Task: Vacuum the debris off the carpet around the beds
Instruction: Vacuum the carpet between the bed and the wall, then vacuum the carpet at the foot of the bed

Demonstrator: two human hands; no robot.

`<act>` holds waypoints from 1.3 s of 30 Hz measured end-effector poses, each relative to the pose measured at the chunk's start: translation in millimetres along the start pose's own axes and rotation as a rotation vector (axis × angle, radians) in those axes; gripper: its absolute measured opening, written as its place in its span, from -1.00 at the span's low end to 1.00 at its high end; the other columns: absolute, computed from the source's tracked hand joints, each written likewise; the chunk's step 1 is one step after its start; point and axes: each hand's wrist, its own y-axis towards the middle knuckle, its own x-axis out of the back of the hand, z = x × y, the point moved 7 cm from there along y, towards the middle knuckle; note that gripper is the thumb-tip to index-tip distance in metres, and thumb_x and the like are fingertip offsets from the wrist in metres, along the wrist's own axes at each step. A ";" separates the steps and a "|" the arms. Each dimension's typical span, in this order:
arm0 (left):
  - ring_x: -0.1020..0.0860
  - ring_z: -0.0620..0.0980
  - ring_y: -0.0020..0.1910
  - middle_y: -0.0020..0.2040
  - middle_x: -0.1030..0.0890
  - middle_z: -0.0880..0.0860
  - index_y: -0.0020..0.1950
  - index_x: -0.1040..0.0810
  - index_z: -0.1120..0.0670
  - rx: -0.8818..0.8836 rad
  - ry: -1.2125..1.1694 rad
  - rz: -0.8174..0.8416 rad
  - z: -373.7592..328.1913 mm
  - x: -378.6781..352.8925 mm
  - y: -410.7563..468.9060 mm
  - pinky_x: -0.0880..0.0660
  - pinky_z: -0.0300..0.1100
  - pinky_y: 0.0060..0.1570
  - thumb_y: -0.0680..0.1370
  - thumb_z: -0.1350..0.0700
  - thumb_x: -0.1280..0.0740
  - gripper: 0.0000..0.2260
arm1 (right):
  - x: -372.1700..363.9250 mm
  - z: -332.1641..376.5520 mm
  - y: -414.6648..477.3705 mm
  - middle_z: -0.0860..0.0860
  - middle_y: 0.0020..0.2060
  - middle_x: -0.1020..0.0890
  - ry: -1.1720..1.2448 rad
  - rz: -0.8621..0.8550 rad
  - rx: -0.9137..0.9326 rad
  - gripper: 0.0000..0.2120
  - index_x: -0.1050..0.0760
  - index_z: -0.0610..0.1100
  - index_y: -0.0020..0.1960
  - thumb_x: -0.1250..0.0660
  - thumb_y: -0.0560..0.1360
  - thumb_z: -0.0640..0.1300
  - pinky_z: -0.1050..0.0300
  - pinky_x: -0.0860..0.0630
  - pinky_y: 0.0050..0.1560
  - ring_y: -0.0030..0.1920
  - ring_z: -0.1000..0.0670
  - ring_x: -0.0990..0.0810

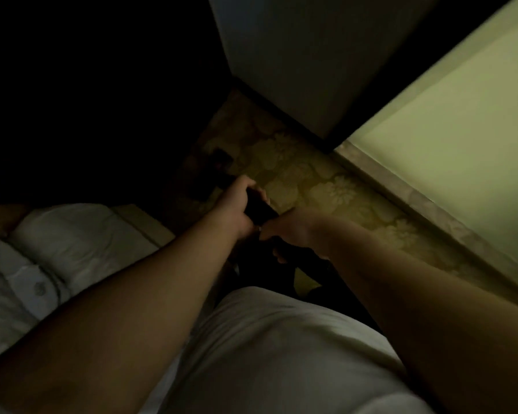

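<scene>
Both hands grip one dark vacuum handle [259, 212] in the dim head view: the left hand [237, 206] is wrapped around its upper stretch, fingers curled over the far side, while the right hand [290, 234] closes on the lower stretch just beside it, the two nearly touching. Beyond the left hand, toward 11 o'clock, the handle runs into shadow, and the vacuum's head cannot be made out. A patterned carpet [320, 186] with pale floral shapes lies under the hands and stretches from 12 o'clock to 4 o'clock along a pale baseboard [416, 201]. A greenish wall [461, 130] fills the frame at 2 o'clock, and a grey panel [296, 55] stands at 12 o'clock. A bed with white linen [57, 243] sits at 9 o'clock, just beside the left forearm. The person's white shirt [266, 354] fills 6 o'clock.
</scene>
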 end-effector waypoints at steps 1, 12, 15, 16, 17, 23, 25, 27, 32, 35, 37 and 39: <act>-0.48 0.03 -0.37 -0.42 -0.46 0.06 -0.32 -0.39 0.12 0.025 0.018 0.036 15.8 -18.5 -6.5 -0.49 -0.10 -0.18 0.58 0.09 -0.26 -0.71 | 12.3 -19.5 -12.4 -0.15 -0.25 -0.63 0.023 -0.017 -0.011 -0.82 -0.60 -0.26 0.00 -0.41 0.61 -0.12 0.22 -0.59 -0.42 -0.38 -0.05 -0.61; -0.44 0.00 -0.35 -0.40 -0.44 0.04 -0.20 -0.40 0.14 0.201 0.243 0.105 218.8 -154.6 -74.8 -0.51 -0.03 -0.16 0.55 0.17 -0.30 -0.84 | 74.2 -252.4 -99.2 -0.21 -0.19 -0.71 0.317 -0.101 -0.075 -0.73 -0.64 -0.30 -0.01 -0.48 0.46 -0.09 -0.04 -0.63 -0.01 -0.15 -0.22 -0.69; -0.46 0.01 -0.32 -0.35 -0.46 0.05 -0.15 -0.43 0.14 0.221 0.284 0.123 267.2 -188.8 -92.6 -0.51 0.00 -0.19 0.57 0.17 -0.31 -0.88 | 93.7 -312.1 -117.7 -0.18 -0.21 -0.71 0.395 -0.114 -0.077 -0.72 -0.63 -0.28 0.09 -0.48 0.51 -0.10 0.03 -0.64 -0.18 -0.26 -0.15 -0.69; -0.46 0.01 -0.30 -0.35 -0.46 0.05 -0.14 -0.44 0.14 0.228 0.295 0.122 282.8 -198.0 -97.1 -0.51 0.01 -0.19 0.57 0.16 -0.31 -0.89 | 99.0 -329.7 -123.5 -0.16 -0.22 -0.71 0.414 -0.118 -0.074 -0.71 -0.62 -0.28 0.11 -0.49 0.51 -0.09 0.05 -0.63 -0.20 -0.28 -0.13 -0.69; -0.47 0.01 -0.30 -0.36 -0.47 0.05 -0.14 -0.45 0.14 0.236 0.314 0.123 298.9 -207.2 -102.6 -0.51 0.00 -0.19 0.57 0.16 -0.31 -0.89 | 102.9 -346.4 -130.3 -0.16 -0.22 -0.71 0.432 -0.120 -0.067 -0.69 -0.62 -0.27 0.13 -0.49 0.50 -0.09 0.05 -0.64 -0.19 -0.28 -0.12 -0.70; -0.54 0.00 -0.24 -0.24 -0.54 0.06 0.03 -0.55 0.14 0.277 0.515 0.113 379.1 -244.1 -121.9 -0.53 -0.01 -0.21 0.54 0.17 -0.37 -0.90 | 99.8 -437.7 -152.9 -0.13 -0.24 -0.74 0.637 -0.151 -0.020 -0.70 -0.60 -0.24 0.16 -0.48 0.53 -0.08 0.04 -0.65 -0.17 -0.27 -0.09 -0.72; -0.55 0.01 -0.23 -0.24 -0.55 0.07 0.01 -0.56 0.15 0.278 0.566 0.114 401.1 -247.0 -126.4 -0.52 0.00 -0.22 0.53 0.19 -0.37 -0.92 | 89.6 -462.2 -155.0 -0.14 -0.24 -0.74 0.701 -0.172 -0.008 -0.72 -0.61 -0.24 0.13 -0.49 0.52 -0.08 0.02 -0.65 -0.16 -0.26 -0.09 -0.72; -0.54 0.00 -0.26 -0.27 -0.54 0.07 0.00 -0.55 0.15 0.285 0.606 0.144 423.8 -249.2 -129.9 -0.53 -0.03 -0.22 0.53 0.20 -0.37 -0.93 | 80.8 -484.1 -157.6 -0.14 -0.23 -0.75 0.746 -0.201 0.003 -0.70 -0.61 -0.24 0.14 -0.50 0.51 -0.07 0.01 -0.65 -0.16 -0.25 -0.10 -0.73; -0.55 -0.03 -0.30 -0.31 -0.55 0.06 0.01 -0.55 0.16 0.341 0.644 0.235 461.7 -258.7 -138.6 -0.58 -0.09 -0.18 0.51 0.20 -0.37 -0.90 | 72.2 -515.6 -169.5 -0.13 -0.25 -0.75 0.804 -0.286 0.020 -0.69 -0.62 -0.23 0.11 -0.51 0.49 -0.04 0.02 -0.64 -0.20 -0.26 -0.10 -0.75; -0.54 -0.03 -0.27 -0.28 -0.55 0.06 0.07 -0.56 0.18 0.379 0.694 0.292 476.9 -273.0 -147.7 -0.56 -0.11 -0.15 0.53 0.20 -0.36 -0.86 | 73.2 -524.0 -178.7 -0.14 -0.28 -0.74 0.853 -0.376 0.013 -0.73 -0.61 -0.22 0.07 -0.50 0.50 -0.04 0.02 -0.63 -0.23 -0.28 -0.13 -0.75; -0.54 -0.04 -0.31 -0.31 -0.56 0.05 0.07 -0.54 0.19 0.400 0.768 0.324 492.6 -282.3 -152.3 -0.56 -0.12 -0.19 0.53 0.18 -0.36 -0.85 | 70.6 -531.7 -187.5 -0.15 -0.27 -0.74 0.902 -0.438 -0.005 -0.74 -0.60 -0.19 0.07 -0.49 0.51 -0.03 -0.02 -0.67 -0.19 -0.27 -0.14 -0.76; -0.53 -0.05 -0.36 -0.34 -0.55 0.05 0.07 -0.52 0.19 0.410 0.866 0.377 513.2 -292.8 -158.4 -0.56 -0.14 -0.20 0.54 0.18 -0.34 -0.85 | 64.6 -542.8 -198.7 -0.17 -0.23 -0.74 0.969 -0.490 -0.026 -0.77 -0.58 -0.17 0.07 -0.47 0.52 -0.04 -0.06 -0.69 -0.13 -0.25 -0.15 -0.76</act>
